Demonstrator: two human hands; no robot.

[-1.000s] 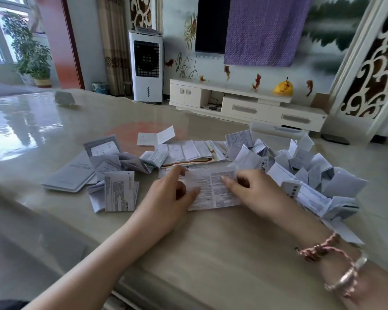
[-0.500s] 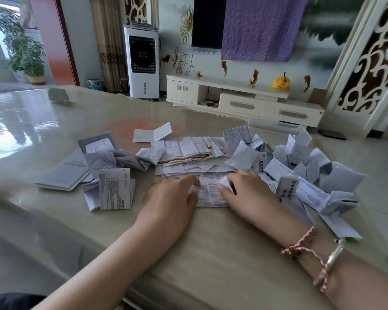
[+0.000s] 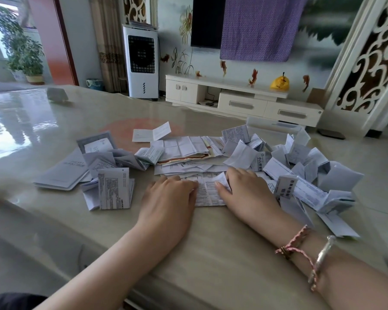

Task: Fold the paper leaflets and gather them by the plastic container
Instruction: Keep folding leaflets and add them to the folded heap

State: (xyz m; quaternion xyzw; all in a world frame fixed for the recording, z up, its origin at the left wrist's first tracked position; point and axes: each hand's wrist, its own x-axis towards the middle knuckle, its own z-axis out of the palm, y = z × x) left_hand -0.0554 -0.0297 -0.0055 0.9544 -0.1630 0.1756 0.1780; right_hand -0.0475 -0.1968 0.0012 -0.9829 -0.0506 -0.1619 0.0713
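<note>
From the head camera, both hands rest on one printed leaflet (image 3: 207, 193) that lies flat on the shiny table (image 3: 211, 253). The left hand (image 3: 168, 198) lies flat on the leaflet's left side with its fingers straight, pressing down. The right hand (image 3: 242, 189) presses the right side, and its thumb and fingers seem to pinch a lifted corner of the paper. My guess is that a fold is being made right now. The clear plastic container (image 3: 273, 128) sits at the far right of the table, and a big pile of folded leaflets (image 3: 311, 173) lies in front of it, right beside the right hand. More unfolded papers (image 3: 188, 148) are spread just behind the hands, and a small bunch of leaflets (image 3: 112, 189) sits to the left. The fold could come out crooked if the paper slides on the slick table. The right wrist could also bump the pile and knock papers off, because some of them lie close to the table's right edge. There is bare table in front of the hands and far to the left, so there is room to work there.
</note>
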